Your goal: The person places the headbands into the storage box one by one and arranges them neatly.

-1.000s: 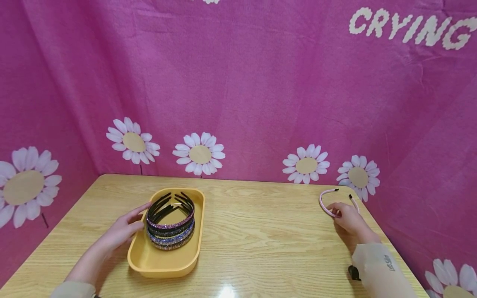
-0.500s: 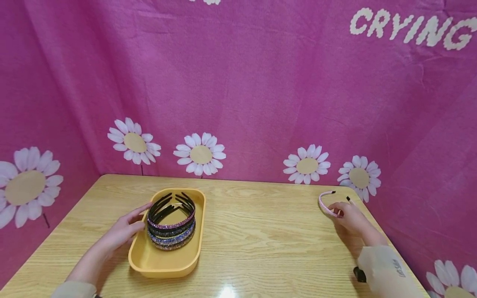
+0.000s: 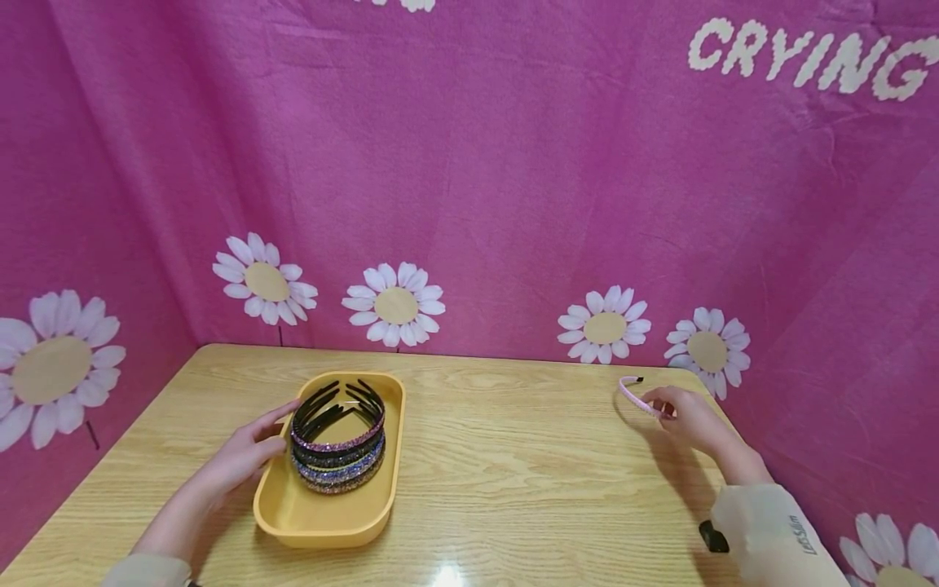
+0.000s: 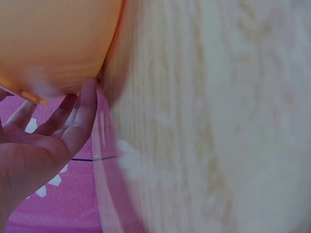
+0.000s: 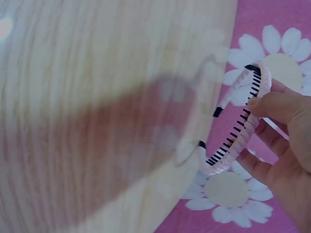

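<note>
Between thumb and fingers, my right hand (image 3: pixel 693 420) pinches a pale pink braided headband (image 5: pixel 238 138) with black comb teeth inside and black tips. It hangs above the right end of the table, casting a shadow. On the left, my left hand (image 3: pixel 242 452) rests against the side of a yellow tray (image 3: pixel 323 538), its fingers nearly straight. In the left wrist view the fingertips (image 4: pixel 89 87) touch the outer wall of the tray low down. Inside the tray, several glittery headbands (image 3: pixel 337 461) in purple, black, blue and brown tones are stacked, black ends pointing to the back.
The wood-grain table (image 3: pixel 513 473) stretches between the two hands, with a light glare near its front. A magenta cloth (image 3: pixel 484 179) with white daisies and lettering hangs behind it and along both sides.
The right hand has lifted the pink headband off the table at the back right and turned it slightly leftward. The left hand and the tray stay put.
</note>
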The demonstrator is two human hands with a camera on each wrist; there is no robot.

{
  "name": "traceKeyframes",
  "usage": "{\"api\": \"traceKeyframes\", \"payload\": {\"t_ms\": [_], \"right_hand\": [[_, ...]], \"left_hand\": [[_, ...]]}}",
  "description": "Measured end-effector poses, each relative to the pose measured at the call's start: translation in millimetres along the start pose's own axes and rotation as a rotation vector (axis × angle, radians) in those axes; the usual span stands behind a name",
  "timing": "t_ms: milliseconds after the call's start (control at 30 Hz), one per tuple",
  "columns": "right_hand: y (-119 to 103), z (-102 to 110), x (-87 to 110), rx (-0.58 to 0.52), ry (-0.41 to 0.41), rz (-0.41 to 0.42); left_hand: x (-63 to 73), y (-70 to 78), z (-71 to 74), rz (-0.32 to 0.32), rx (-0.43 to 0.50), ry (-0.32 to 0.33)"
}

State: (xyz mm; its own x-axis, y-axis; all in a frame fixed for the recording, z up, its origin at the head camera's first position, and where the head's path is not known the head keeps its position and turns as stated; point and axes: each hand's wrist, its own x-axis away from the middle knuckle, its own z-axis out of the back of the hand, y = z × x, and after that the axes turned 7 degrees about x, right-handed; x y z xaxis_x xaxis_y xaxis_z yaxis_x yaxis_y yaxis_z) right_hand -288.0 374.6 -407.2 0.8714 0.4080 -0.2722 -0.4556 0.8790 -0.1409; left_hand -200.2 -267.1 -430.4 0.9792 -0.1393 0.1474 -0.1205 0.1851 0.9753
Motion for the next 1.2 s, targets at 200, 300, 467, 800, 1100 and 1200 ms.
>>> {"api": "traceKeyframes", "payload": {"t_ms": [200,300,467,800,1100,1200], "right_hand": [[-10.9,11.1,-3.1,0.014,0.022,0.045],[-14.7,15.5,-4.7,0.023,0.068,0.076],[-20.3,22.0,-6.8,0.049,0.172,0.157],[-34.7,37.5,-9.6,0.134,0.221,0.183],[-57.8,59.5,-12.9,0.106,0.263,0.231],[-65.0,65.8,-14.1,0.104,0.287,0.259]], "left_hand": [[-0.8,-1.6,0.4,-0.027,0.015,-0.009],[-1.1,-2.0,0.5,-0.035,0.020,-0.012],[-1.5,-1.6,1.4,-0.035,0.019,-0.012],[-1.7,-0.8,1.2,-0.046,0.003,-0.006],[-0.2,-0.2,0.5,-0.045,0.003,0.002],[-0.2,-0.5,0.2,-0.037,0.022,-0.004]]}}
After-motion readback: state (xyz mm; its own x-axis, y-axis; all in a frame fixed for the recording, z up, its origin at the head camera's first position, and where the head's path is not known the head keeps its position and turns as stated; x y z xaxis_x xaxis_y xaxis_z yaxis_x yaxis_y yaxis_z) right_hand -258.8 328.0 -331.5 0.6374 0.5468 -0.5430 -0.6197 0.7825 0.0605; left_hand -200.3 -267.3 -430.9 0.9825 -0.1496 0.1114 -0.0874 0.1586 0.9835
